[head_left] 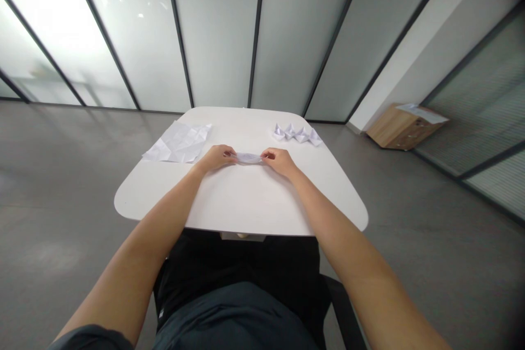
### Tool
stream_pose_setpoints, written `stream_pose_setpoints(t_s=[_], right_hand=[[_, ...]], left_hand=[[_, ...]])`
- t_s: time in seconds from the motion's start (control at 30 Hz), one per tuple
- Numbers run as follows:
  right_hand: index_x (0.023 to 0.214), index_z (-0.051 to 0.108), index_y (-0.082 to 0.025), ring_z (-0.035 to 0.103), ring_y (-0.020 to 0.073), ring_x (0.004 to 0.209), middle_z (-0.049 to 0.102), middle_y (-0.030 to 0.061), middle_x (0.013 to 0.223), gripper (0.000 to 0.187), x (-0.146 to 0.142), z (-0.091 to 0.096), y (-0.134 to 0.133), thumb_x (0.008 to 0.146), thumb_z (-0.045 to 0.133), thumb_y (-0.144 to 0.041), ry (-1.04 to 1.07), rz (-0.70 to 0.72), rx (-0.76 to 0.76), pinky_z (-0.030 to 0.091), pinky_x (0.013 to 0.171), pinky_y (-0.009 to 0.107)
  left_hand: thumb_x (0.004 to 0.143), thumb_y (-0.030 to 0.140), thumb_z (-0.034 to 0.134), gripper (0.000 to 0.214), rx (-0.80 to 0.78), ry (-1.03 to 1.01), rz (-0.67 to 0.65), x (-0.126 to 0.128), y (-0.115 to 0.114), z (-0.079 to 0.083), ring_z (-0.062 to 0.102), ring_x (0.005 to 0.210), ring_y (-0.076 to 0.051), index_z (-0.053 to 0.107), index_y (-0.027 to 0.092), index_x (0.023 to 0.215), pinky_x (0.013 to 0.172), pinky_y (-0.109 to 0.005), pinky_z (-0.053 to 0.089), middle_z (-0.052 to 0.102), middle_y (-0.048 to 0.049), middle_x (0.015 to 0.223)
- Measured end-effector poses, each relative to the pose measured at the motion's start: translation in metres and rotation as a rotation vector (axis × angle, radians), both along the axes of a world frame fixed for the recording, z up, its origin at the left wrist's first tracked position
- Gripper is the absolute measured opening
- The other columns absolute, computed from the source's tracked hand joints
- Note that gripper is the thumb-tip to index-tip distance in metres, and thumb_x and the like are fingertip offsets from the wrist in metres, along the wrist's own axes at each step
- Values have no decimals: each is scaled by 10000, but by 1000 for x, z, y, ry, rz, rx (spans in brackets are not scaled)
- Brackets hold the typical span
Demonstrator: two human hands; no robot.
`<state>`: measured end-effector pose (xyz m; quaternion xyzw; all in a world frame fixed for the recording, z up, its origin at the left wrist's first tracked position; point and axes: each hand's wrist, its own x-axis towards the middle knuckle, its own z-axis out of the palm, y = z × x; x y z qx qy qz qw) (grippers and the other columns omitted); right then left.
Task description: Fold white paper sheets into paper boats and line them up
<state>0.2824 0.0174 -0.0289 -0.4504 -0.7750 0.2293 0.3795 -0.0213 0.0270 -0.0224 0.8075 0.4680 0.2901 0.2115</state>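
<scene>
A narrow piece of folded white paper [248, 158] stretches between my two hands, low over the middle of the white table [250, 197]. Its left end is pinched in the fingers of my left hand [219, 157]. My right hand [279, 160] grips the other end between thumb and fingers. Just beyond my right hand, several folded paper boats [296, 134] stand in a row. Creased white paper sheets [180, 142] lie spread and overlapping to the left of my left hand.
The table has rounded corners, and its near edge runs just in front of my lap. A frosted glass partition [217, 33] with dark frames rises behind it. On the grey floor at right sits a wood-coloured box [404, 127]. A dark chair armrest [342, 311] shows beside me.
</scene>
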Motion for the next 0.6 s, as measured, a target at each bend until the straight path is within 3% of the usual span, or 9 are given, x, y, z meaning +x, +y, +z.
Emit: stream_pose_setpoints(t_s=[0.27,0.47,0.6], right_hand=[[908,796,-221,710,187,779,803,16,887,132,0,1,-1,814,708,-250,-2,-20,7,541,787,312],[922,819,-225,726,211,806,816,32,903,141,17,0,8,845,715,-282,-17,-79,50,543,799,331],[936,831,-222,720,226,801,821,49,924,160,56,6,20,843,706,-259,-71,-265,154,546,813,347]], left_hand=[[843,476,697,305,6,34,-9,-1,-1,-2,695,829,-207,810,232,988,841,-309,532,779,-30,876],[851,425,716,640,-23,-207,-5,0,-2,-2,747,883,-186,623,241,1457,837,-293,566,785,-76,1191],[865,410,690,369,14,-40,59,-3,-2,0,744,895,-217,794,222,1166,881,-320,565,814,-67,1030]])
